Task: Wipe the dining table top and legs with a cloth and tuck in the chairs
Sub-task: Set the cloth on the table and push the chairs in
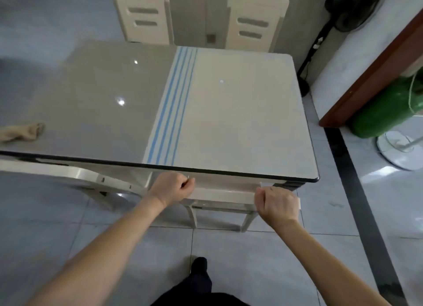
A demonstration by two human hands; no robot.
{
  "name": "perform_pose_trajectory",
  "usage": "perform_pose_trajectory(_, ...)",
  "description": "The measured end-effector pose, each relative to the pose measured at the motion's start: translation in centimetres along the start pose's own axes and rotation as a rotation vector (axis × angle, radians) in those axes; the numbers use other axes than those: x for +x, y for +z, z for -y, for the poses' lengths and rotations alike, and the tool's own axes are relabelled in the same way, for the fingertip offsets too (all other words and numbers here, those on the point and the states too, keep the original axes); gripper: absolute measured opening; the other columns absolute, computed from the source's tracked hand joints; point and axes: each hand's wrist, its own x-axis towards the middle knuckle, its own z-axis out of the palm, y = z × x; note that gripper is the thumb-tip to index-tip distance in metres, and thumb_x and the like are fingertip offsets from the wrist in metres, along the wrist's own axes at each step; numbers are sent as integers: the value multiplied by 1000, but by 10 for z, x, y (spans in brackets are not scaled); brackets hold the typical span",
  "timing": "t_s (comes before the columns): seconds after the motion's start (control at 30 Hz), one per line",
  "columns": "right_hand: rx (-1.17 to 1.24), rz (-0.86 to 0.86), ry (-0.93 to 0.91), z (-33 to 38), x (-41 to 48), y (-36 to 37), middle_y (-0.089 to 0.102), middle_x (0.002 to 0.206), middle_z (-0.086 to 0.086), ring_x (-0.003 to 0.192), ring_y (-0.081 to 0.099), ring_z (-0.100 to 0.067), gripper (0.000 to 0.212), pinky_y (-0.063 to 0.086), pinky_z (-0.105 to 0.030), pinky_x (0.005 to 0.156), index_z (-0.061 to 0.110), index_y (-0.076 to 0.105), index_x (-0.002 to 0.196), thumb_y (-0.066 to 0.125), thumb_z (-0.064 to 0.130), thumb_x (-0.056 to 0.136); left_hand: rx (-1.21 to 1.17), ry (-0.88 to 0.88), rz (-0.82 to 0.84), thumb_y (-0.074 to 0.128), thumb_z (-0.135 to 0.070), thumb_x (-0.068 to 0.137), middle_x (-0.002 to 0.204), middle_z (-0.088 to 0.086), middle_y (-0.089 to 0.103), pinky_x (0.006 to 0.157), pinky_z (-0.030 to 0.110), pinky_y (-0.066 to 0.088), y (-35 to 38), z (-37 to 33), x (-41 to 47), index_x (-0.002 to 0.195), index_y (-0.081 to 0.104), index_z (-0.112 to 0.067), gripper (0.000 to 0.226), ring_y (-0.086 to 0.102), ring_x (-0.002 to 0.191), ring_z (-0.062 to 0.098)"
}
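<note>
The table (240, 113) is beige with blue stripes (171, 106) and a black rim, the chairs (256, 19) are cream, the cloth (25, 133) is tan, and the floor (251, 260) is grey.

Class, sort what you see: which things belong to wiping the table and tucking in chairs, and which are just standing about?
Job: dining table, cloth, near chair gripped by left hand and right hand, second near chair, far left chair, far right chair.
Standing about: black fan, green fan.
</note>
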Motion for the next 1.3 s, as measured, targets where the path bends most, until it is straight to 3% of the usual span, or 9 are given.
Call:
perform_pose_trajectory(0.2, -47, 32, 32, 5, 24, 9, 46, 37, -2, 32, 43, -26, 48, 22, -20, 44, 14, 52, 41, 34, 29, 83, -7, 47, -17, 28, -48, 82, 38, 4, 37, 43, 25, 21, -4, 18, 27, 43, 35, -11, 54, 35, 38, 23)
perform_pose_trajectory(0.3, -28, 12, 39, 6, 34, 12, 46, 37, -2, 33, 44, -27, 50, 21, -21, 42, 13, 49, 40, 35, 28, 86, -42, 77, 8, 29, -46, 84, 38, 0, 35, 42, 23, 27, -4, 24, 39, 43, 37, -11, 54, 39, 37, 25)
perform_pose_trajectory(0.43, -44, 11, 37, 3, 45, 16, 47, 37, -2, 33, 45, -27, 52, 20, -21, 44, 14, 49, 40, 35, 29, 87, -36, 94, 1, 29, -47, 84, 36, -4, 29, 43, 21, 21, -5, 27, 52, 43, 33, -15, 52, 34, 36, 18)
perform_pose_trajectory(0.6, -34, -48, 29, 0, 59, 12, 44, 35, -2, 31, 40, -25, 47, 16, -19, 46, 13, 46, 38, 38, 24, 83, -45, 76, -3, 30, -45, 84, 38, -2, 32, 43, 22, 21, -2, 26, 64, 43, 35, -14, 53, 35, 37, 19)
perform_pose_trajectory(0.77, 7, -74, 25, -3, 69, 11, 35, 33, -1, 36, 18, -18, 45, 2, -16, 48, 13, 38, 36, 36, 17, 81, -59, 80, 12, 26, -47, 84, 38, 3, 43, 42, 21, 25, 1, 27, 76, 42, 43, -11, 57, 44, 37, 20)
perform_pose_trajectory(0.87, 8, -87, 8, -6, 74, 13, 34, 32, -2, 38, 16, -18, 43, -1, -16, 50, 13, 37, 37, 35, 15, 80, -77, 74, 30, 26, -48, 84, 37, 2, 43, 42, 23, 31, 1, 27, 80, 42, 44, -11, 59, 42, 36, 18)
perform_pose_trajectory(1.07, 11, -54, 7, -16, 79, 14, 28, 35, 2, 37, 16, -18, 37, -2, -16, 51, 20, 27, 44, 34, 16, 80, -83, 76, 31, 26, -47, 83, 38, 2, 39, 42, 24, 26, 2, 19, 85, 42, 40, -12, 56, 38, 37, 19)
perform_pose_trajectory(1.2, 14, -36, 23, -19, 78, 14, 27, 35, 3, 36, 17, -17, 40, -1, -15, 51, 17, 31, 40, 34, 16, 80, -104, 70, 51, 29, -46, 84, 39, 6, 47, 42, 29, 36, 3, 17, 84, 44, 46, -9, 57, 45, 38, 22)
perform_pose_trajectory(1.3, 31, -56, 27, -17, 76, 10, 19, 38, 6, 36, 15, -17, 39, 0, -15, 50, 19, 25, 42, 33, 17, 80, -94, 69, 67, 32, -43, 87, 39, 3, 45, 42, 24, 31, 1, 16, 84, 44, 48, -11, 56, 40, 37, 16)
